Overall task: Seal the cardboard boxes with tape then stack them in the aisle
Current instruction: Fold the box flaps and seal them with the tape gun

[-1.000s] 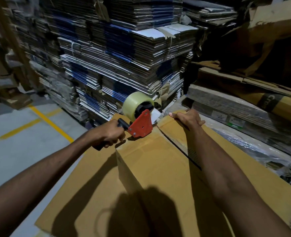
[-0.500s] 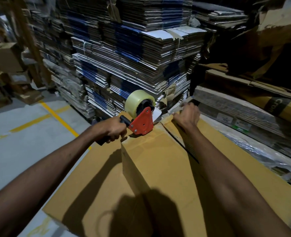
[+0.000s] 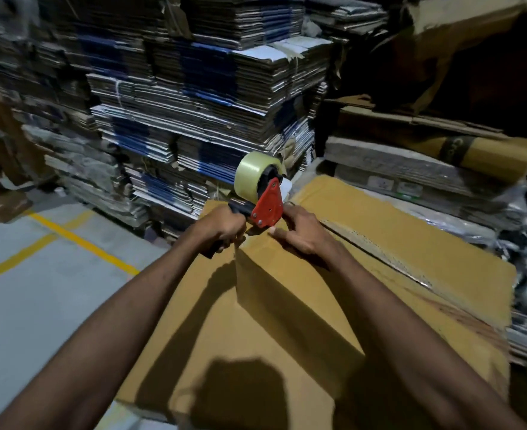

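Head view: two bare arms reach from the bottom edge toward the centre of the frame, over a brown cardboard box (image 3: 287, 305).
Left hand (image 3: 222, 226): fingers clenched round the black handle of the red tape dispenser (image 3: 268, 206), just left of centre.
Tape dispenser: its red plate stands at the far top edge of the box; a pale, clear roll of packing tape (image 3: 251, 175) sits on it, above the plate.
Right hand (image 3: 302, 232): lies on the box top right beside the dispenser, fingers bent and thumb toward the red plate; whether it pinches tape or only presses the cardboard cannot be told.
Box: fills the lower centre, one corner edge running toward the camera; a flap seam (image 3: 380, 252) runs off to the right.
Background: tall stacks of flattened cardboard sheets (image 3: 194, 103) across the upper frame.
Floor (image 3: 39, 290): grey, at left, with yellow painted lines (image 3: 79, 240).
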`<move>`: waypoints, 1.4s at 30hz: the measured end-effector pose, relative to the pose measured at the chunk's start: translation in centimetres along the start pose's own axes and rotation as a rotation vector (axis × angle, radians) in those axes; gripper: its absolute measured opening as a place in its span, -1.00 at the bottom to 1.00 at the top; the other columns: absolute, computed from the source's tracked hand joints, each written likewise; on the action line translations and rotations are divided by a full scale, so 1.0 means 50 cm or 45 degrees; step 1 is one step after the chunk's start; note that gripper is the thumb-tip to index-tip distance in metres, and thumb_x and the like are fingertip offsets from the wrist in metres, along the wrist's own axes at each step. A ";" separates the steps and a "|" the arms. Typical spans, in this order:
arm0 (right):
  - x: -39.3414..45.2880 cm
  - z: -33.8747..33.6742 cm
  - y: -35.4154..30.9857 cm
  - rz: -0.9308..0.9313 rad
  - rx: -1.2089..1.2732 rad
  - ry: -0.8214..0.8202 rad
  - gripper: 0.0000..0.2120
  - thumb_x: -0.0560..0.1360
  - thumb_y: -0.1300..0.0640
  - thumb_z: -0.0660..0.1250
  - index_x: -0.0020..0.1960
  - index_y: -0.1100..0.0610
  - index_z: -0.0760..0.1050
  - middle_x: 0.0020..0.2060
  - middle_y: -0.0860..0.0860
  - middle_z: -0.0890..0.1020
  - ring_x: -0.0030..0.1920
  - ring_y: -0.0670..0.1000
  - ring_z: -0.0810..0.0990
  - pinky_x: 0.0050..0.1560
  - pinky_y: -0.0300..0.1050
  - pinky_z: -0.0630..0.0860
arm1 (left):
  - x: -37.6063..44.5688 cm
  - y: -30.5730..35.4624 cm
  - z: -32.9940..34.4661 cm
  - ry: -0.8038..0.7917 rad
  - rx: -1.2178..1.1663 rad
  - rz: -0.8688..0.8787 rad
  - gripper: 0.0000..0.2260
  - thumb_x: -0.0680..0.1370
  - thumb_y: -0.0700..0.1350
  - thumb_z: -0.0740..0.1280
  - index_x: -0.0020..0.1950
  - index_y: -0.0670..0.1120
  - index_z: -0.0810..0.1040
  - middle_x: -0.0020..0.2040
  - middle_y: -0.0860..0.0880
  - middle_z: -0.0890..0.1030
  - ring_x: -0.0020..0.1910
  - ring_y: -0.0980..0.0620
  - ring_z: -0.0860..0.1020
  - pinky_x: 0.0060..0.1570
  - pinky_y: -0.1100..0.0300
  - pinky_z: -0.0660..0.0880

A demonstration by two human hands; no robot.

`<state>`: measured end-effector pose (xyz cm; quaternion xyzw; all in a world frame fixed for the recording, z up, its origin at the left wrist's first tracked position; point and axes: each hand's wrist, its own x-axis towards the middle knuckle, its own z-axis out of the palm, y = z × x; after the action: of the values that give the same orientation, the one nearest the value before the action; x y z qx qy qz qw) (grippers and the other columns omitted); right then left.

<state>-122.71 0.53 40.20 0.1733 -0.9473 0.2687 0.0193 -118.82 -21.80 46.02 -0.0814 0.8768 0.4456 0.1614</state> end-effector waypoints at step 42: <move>-0.034 0.052 -0.094 0.494 -0.064 -0.144 0.58 -0.06 -0.53 0.55 0.70 -0.03 -0.22 0.69 -0.08 -0.20 0.67 0.09 -0.28 0.55 0.42 -0.33 | -0.067 -0.057 -0.059 -0.059 0.207 0.110 -0.79 0.55 -0.16 0.20 -0.09 -0.22 0.60 -0.49 -0.03 0.38 -0.57 0.01 0.28 -0.53 0.23 0.29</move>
<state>-119.38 -4.03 40.10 0.0020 -0.9689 0.2334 -0.0818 -115.47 -25.86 46.66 -0.0199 0.9088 0.3811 0.1683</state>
